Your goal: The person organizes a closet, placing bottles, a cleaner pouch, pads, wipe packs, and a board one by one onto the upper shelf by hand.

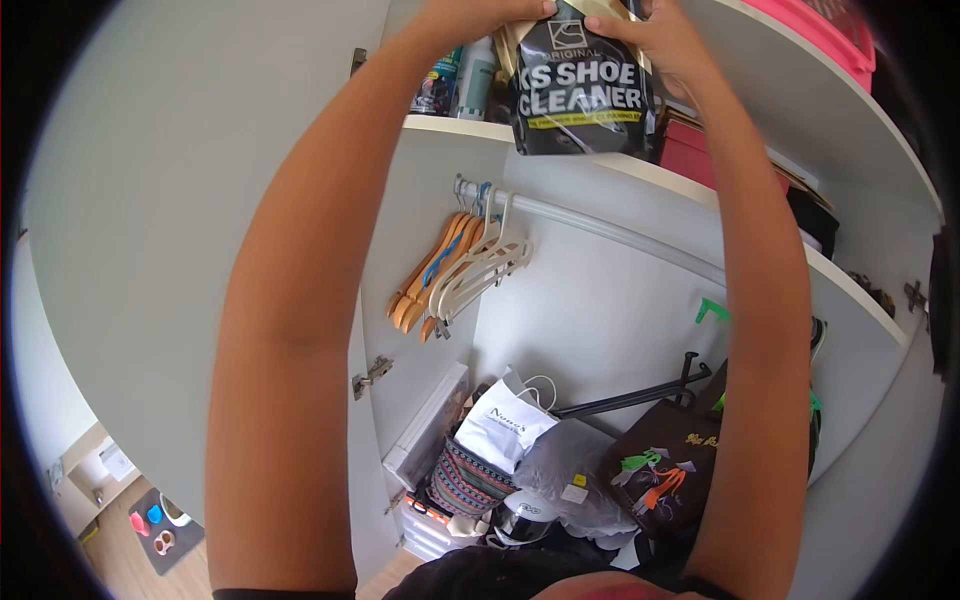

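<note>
Both hands are raised to the upper shelf (690, 190) of a wardrobe, closed on a black-and-gold KS Shoe Cleaner pouch (580, 100). The left hand (492, 12), partly cut off by the top of the view, grips the pouch's upper left side, its thumb tip by the gold edge. The right hand (662, 42) pinches the upper right part, thumb laid across the front near the printed logo, the other fingers mostly hidden. The pouch is upright, label facing the camera, its base overlapping the shelf's front edge; whether it touches the shelf I cannot tell. Just left of it stand a grey-white bottle (476, 82) and a dark container with a blue label (438, 85); to the right is a red box (688, 148). Below, wooden hangers (430, 272) and white plastic hangers (488, 268) hang from a metal rail (610, 232). At the bottom, a white Nono's paper bag (505, 425) leans over a patterned fabric bag (468, 482), beside a grey plastic-wrapped bundle (575, 465) and an embroidered brown tote bag (640, 490)
</note>
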{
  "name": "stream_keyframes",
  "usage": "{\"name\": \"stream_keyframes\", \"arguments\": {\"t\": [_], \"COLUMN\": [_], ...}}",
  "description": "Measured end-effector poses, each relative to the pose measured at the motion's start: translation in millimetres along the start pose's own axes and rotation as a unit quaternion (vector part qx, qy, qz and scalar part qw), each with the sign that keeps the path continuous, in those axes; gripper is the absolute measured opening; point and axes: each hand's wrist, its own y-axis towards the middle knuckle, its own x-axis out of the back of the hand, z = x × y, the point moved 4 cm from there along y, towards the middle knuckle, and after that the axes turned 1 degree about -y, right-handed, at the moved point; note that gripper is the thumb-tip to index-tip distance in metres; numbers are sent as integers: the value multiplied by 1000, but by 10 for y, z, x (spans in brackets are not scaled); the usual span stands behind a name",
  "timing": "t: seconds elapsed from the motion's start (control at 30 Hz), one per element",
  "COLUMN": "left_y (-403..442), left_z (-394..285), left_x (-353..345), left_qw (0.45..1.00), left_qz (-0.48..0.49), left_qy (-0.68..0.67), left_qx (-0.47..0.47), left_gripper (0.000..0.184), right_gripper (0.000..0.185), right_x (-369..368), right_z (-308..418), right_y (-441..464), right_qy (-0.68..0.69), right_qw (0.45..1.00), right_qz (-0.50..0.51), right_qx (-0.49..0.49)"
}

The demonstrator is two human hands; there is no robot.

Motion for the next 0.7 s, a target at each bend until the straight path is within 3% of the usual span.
{"name": "stream_keyframes", "arguments": {"t": [0.03,0.07,0.1,0.13,0.2,0.27,0.37,0.43,0.5,0.53,0.67,0.7], "left_y": [14,-22,-55,-128,-253,-429,-846,-1142,-1420,-1551,-1934,-2001], "left_z": [75,102,86,69,71,148,155,196,275,309,438,474], "left_x": [-39,-53,-70,-73,-44,-6,102,221,357,419,594,636], "left_qw": [999,975,975,966,954,957,959,963,964,965,974,975], "left_qz": [-44,-151,-152,-177,-194,-188,-198,-233,-238,-242,-223,-216], "left_qy": [6,117,118,134,164,165,166,70,58,45,29,37], "left_qx": [-26,-112,-112,-130,-160,-146,-115,-116,-99,-86,-9,16], "left_gripper": [76,69,69,67,64,64,54,36,34,31,36,34], "right_gripper": [61,59,57,54,53,52,48,51,59,72,79,83], "right_x": [-75,-101,-129,-166,-258,-324,-510,-582,-657,-692,-745,-785], "right_z": [-27,-106,-161,-106,-193,-272,-606,-746,-754,-845,-1008,-971], "right_y": [24,45,46,-24,91,139,210,238,189,278,292,216], "right_qy": [0,40,79,146,110,19,102,121,146,120,2,5], "right_qw": [1000,996,983,975,977,976,975,977,974,975,979,975], "right_qz": [2,-54,-110,-132,-145,-158,-168,-137,-82,-70,-109,-54], "right_qx": [0,-62,-123,-104,-115,-147,-108,-113,-151,-173,-175,-217]}}
